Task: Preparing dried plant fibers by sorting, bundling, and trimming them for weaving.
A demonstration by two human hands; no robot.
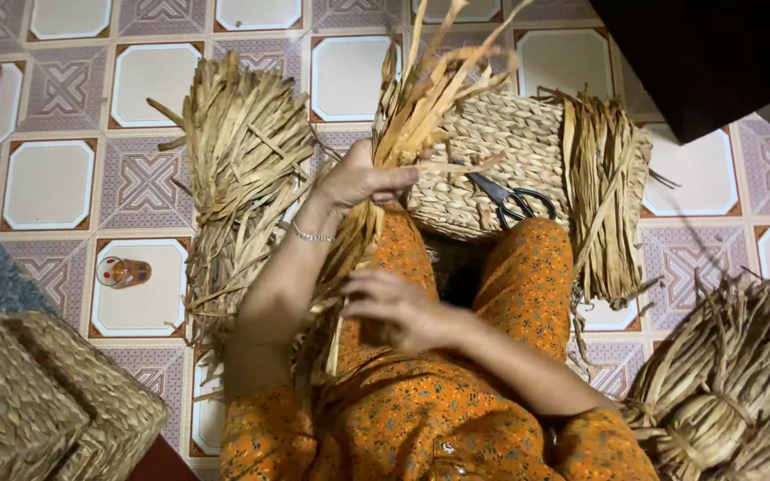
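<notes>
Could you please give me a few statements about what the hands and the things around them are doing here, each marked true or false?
1. The left hand grips a bundle of dried straw strips. True.
2. The scissors are held in the right hand. False: they lie on the woven basket piece, apart from both hands.
3. The left wrist bears a thin bracelet. True.
4. The floor is bare grey concrete. False: it is patterned tile.
5. A small bottle lies on a tile left of the person. True.
</notes>
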